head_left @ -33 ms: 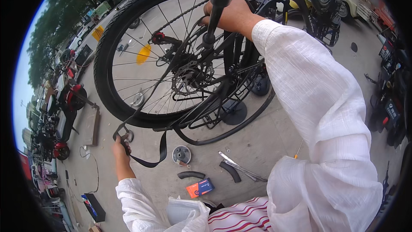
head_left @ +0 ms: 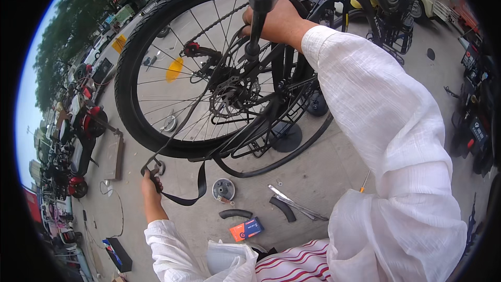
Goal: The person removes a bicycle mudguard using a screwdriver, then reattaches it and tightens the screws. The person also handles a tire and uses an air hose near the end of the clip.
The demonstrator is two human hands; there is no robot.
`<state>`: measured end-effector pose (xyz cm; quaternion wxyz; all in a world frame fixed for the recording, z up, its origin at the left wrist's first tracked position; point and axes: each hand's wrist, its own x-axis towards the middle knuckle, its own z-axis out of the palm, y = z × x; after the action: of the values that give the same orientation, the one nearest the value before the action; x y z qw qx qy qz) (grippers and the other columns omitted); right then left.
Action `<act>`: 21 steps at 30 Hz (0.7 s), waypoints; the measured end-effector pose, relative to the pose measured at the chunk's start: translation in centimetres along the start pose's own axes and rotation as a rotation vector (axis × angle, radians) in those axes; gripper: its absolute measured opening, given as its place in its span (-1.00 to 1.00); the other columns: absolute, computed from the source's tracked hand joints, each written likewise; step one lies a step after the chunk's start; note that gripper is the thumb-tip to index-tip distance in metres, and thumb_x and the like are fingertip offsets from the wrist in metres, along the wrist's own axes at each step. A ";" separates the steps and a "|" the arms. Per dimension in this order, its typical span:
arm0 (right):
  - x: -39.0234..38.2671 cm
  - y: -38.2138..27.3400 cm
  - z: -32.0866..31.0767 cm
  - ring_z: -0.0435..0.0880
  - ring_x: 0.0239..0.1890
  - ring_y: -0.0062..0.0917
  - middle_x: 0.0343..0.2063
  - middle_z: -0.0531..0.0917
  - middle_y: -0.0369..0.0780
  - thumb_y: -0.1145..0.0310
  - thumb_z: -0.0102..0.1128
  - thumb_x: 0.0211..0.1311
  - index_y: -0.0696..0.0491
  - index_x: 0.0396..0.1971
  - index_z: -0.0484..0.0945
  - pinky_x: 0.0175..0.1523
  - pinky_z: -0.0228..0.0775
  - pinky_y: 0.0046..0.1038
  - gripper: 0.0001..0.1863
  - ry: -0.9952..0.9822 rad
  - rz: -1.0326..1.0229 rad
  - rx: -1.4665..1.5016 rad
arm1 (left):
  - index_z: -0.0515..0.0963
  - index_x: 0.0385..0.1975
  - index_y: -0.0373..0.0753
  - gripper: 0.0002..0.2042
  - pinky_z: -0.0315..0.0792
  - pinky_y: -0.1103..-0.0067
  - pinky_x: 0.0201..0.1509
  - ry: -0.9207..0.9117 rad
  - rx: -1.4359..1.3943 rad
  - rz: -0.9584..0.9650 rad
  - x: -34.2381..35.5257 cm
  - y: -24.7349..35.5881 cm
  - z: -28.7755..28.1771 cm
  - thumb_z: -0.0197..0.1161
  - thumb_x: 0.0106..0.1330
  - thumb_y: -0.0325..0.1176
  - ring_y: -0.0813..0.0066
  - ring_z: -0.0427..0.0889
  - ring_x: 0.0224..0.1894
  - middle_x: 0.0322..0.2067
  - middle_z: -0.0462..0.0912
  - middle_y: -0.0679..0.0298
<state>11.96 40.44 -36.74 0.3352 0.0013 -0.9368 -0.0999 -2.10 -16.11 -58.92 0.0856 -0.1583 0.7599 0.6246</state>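
Note:
A bicycle stands tipped up in front of me, its black-tyred rear wheel (head_left: pixel 125 94) raised, with a disc brake rotor (head_left: pixel 228 97) at the hub. My left hand (head_left: pixel 152 182), low and left of the tyre, is closed round a long, flat black strap (head_left: pixel 201 183). One run of the strap stretches up across the spokes toward my right hand; another hangs in a loop beside the left. My right hand (head_left: pixel 282 21) is closed behind the kickstand (head_left: pixel 255 29), near the chain. Its fingertips seem to grip the strap's upper part, though the kickstand partly hides them.
On the ground below the wheel lie a round metal part (head_left: pixel 224 190), two curved black rubber pieces (head_left: pixel 282 209), metal levers (head_left: pixel 297 202) and an orange-and-blue box (head_left: pixel 247 229). A screwdriver (head_left: pixel 365 182) lies right. Parked scooters (head_left: pixel 78 141) line the left; more vehicles stand right.
The whole view has shifted slightly. Both hands keep the same hold, and the strap still runs up across the wheel.

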 end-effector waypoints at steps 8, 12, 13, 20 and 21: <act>0.9 -0.8 3.0 0.66 -0.08 -0.26 -0.17 0.62 -0.21 0.44 0.21 0.18 0.06 -0.26 0.61 -0.02 0.53 -0.29 -0.87 -0.047 -0.176 0.204 | 0.64 -0.24 -0.25 -0.54 0.38 0.57 -0.42 0.020 0.149 -0.098 4.4 -7.4 -2.6 -0.04 0.48 0.04 0.53 0.51 -0.45 -0.41 0.66 0.31; -3.0 -1.4 4.1 0.64 -0.06 -0.28 -0.12 0.64 -0.20 0.44 0.11 0.26 0.01 -0.17 0.65 0.03 0.49 -0.32 -0.80 0.347 0.100 0.555 | 0.60 -0.24 -0.16 -0.58 0.19 0.50 -0.48 0.020 0.316 -0.291 3.5 -10.3 0.6 -0.06 0.42 0.06 0.45 0.47 -0.50 -0.49 0.61 0.28; -4.4 -1.7 3.6 0.65 -0.17 -0.28 -0.20 0.64 -0.20 0.43 0.09 0.28 0.03 -0.19 0.65 -0.03 0.49 -0.31 -0.82 0.474 0.170 0.592 | 0.59 -0.27 -0.14 -0.60 0.14 0.48 -0.48 0.045 0.334 -0.291 3.9 -11.2 0.8 -0.05 0.40 0.05 0.44 0.45 -0.51 -0.50 0.60 0.27; -17.7 -7.8 8.6 0.63 -0.40 -0.51 -0.31 0.64 -0.17 0.49 0.10 0.29 0.16 -0.19 0.58 -0.24 0.48 -0.50 -0.85 0.443 0.770 1.159 | 0.47 -0.01 -0.26 -0.52 0.39 0.19 -0.01 -0.146 0.759 -0.300 2.6 -12.4 7.5 -0.04 0.35 0.03 0.03 0.54 -0.07 -0.07 0.57 0.07; -19.0 -7.4 10.0 0.65 -0.39 -0.47 -0.30 0.66 -0.15 0.48 0.10 0.28 0.16 -0.18 0.57 -0.22 0.49 -0.48 -0.84 0.412 0.819 1.187 | 0.46 0.01 -0.29 -0.51 0.41 0.18 -0.02 -0.158 0.741 -0.302 1.6 -11.8 9.9 -0.03 0.34 0.02 0.04 0.53 -0.07 -0.07 0.56 0.05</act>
<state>19.88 36.35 -57.64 0.4572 -0.1481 -0.6770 0.5574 -0.22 -8.65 -72.33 0.2858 -0.1783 0.8928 0.2990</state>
